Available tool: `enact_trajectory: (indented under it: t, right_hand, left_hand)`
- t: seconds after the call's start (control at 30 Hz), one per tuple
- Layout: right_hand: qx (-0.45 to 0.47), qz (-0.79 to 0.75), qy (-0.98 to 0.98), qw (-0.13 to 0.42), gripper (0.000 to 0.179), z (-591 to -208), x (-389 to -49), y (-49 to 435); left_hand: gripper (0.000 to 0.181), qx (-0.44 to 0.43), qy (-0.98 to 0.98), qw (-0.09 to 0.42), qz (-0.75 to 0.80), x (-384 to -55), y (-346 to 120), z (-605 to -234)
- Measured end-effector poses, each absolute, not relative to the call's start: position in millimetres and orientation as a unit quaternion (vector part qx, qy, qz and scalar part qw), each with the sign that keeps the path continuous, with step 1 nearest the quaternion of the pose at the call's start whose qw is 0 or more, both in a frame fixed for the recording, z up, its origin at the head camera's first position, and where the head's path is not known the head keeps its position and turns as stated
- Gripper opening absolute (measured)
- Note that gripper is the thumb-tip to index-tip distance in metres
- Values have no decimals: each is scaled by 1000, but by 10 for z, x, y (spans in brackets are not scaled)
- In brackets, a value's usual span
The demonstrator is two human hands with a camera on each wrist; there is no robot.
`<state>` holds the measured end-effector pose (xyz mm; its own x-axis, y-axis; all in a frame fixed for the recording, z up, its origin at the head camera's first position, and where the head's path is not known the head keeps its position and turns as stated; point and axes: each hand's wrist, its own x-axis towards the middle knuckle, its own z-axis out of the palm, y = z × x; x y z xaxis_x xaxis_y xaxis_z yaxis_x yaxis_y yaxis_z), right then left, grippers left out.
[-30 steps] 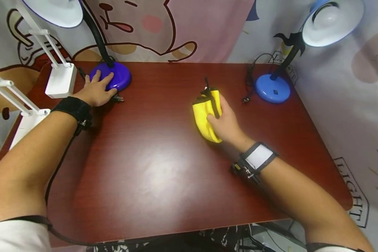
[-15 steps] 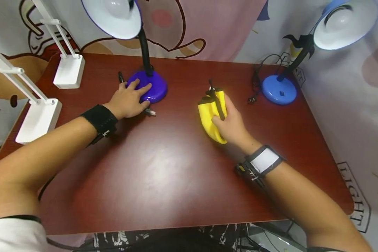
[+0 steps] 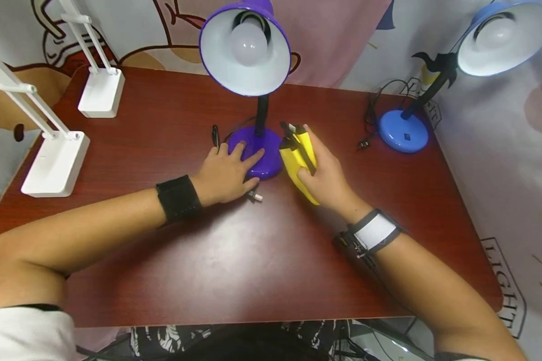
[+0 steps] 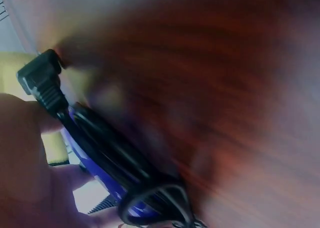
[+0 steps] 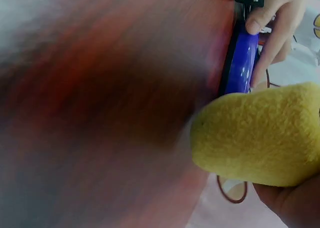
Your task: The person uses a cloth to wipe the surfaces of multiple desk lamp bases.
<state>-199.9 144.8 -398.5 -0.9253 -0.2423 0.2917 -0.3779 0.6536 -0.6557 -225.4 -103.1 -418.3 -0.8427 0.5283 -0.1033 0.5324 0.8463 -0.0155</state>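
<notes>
A wide, plain black fabric wristband point(image 3: 178, 198) wraps the person's left wrist, and farther up that arm sits a loose white cloth sleeve point(image 3: 27, 333) with a narrow black band point(image 3: 38, 307) at its hem and a black cable point(image 3: 104, 355) beside it. The right wrist wears a dark strap point(image 3: 386, 241) bearing a white rectangular patch point(image 3: 376, 230), with a small black device point(image 3: 350, 245) showing metallic bits along its inner side. From there, a thin dark cable point(image 3: 381, 281) follows the forearm towards a dark upper-arm band point(image 3: 456, 356).
</notes>
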Motion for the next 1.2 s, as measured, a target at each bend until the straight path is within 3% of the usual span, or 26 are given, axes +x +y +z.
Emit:
enact_trajectory:
  t: [0.2, 0.37, 0.43, 0.57, 0.67, 0.97, 1.2]
  right_hand:
    - [267, 294, -911, 110, 89, -3941, -2064, 1245]
    - [323, 201, -918, 111, 84, -3959, -2210, 1071]
    - [331, 179, -922, 95, 81, -3984, -2281, 1027]
    - [325, 156, -931, 49, 78, -4045, -2396, 1029]
    - [329, 155, -931, 24, 75, -4073, -2451, 1070]
    - [402, 126, -907, 4, 61, -3973, -2296, 1182]
    - [356, 106, -926, 65, 61, -4041, -2460, 1127]
  left_hand:
    - [64, 297, 955, 23, 19, -2229, -995, -4162]
    - [53, 256, 961, -16, 108, -2480, -1245, -4136]
    - [56, 237, 961, 0, 142, -2628, -1360, -4142]
    - [72, 243, 949, 96, 178, -2879, -1446, -4173]
    - [73, 256, 937, 138, 192, -2987, -1450, -4188]
    - [69, 267, 932, 137, 204, -3056, -1448, -4149]
    - [68, 272, 929, 137, 209, -3050, -1462, -4151]
